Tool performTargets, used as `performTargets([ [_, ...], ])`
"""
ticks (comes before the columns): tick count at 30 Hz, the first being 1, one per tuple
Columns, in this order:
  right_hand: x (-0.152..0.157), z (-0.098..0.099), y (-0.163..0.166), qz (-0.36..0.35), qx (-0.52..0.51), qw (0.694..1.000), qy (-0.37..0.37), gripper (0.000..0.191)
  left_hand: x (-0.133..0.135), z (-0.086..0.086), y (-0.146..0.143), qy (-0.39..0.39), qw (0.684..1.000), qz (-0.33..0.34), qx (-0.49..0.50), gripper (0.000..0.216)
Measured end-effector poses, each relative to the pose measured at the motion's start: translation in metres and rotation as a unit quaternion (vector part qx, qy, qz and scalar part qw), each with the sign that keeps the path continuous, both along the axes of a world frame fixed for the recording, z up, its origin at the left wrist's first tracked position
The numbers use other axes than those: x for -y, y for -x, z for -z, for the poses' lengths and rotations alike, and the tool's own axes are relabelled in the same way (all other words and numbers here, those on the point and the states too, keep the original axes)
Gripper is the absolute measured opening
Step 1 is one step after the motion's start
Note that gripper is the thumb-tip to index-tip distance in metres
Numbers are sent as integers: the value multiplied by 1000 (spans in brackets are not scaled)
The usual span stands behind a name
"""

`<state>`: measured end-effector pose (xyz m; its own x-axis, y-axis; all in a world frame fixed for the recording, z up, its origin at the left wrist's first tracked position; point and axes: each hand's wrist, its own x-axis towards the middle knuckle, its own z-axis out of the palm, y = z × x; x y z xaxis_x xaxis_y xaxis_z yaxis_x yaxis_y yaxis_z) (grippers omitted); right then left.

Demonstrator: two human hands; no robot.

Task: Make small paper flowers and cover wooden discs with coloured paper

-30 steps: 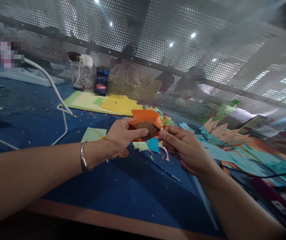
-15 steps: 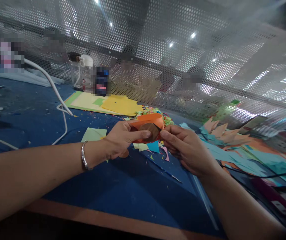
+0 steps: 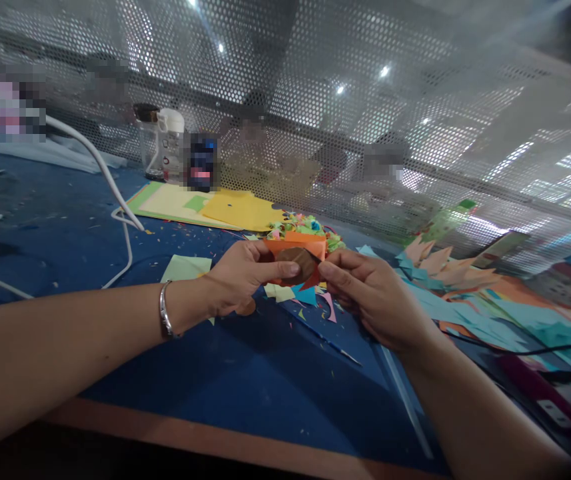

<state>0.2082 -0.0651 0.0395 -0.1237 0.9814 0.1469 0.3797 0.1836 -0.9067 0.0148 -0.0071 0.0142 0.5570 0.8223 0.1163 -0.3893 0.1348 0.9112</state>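
My left hand (image 3: 245,273) is closed on a sheet of orange paper (image 3: 305,241), with its thumb pressing a brown, roundish disc (image 3: 298,264) against the sheet. My right hand (image 3: 365,287) pinches at the disc's right edge. A thin dark tip shows at its fingers, too small to identify. A strip of orange hangs below the disc. Beneath my left hand a small brown round piece (image 3: 246,307) shows against the blue tabletop (image 3: 205,380). Behind the paper lies a heap of colourful paper scraps (image 3: 310,224).
A slim blue tool with a pointed tip (image 3: 332,347) lies below my hands. Yellow sheets (image 3: 245,210) and two bottles (image 3: 171,147) stand farther back. Folded peach and blue paper pieces (image 3: 445,267) sit at right, near a black cable (image 3: 525,350). A white cable (image 3: 90,150) curves at left.
The orange paper has shifted slightly, now lying flatter behind the disc with a strip hanging below. Both hands keep nearly the same place and grip.
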Motion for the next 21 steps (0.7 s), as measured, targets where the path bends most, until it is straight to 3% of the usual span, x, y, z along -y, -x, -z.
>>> performTargets([
  [10,0,-2,-1,-7,32,999,-2,37,1,-4,3,3,999,35,-11,10],
  [15,1,-3,0,-13,42,999,-13,38,-6,3,2,-38,999,26,-20,17],
  [21,1,-6,1,-14,77,997,-16,37,-10,7,4,-55,995,63,-56,20],
])
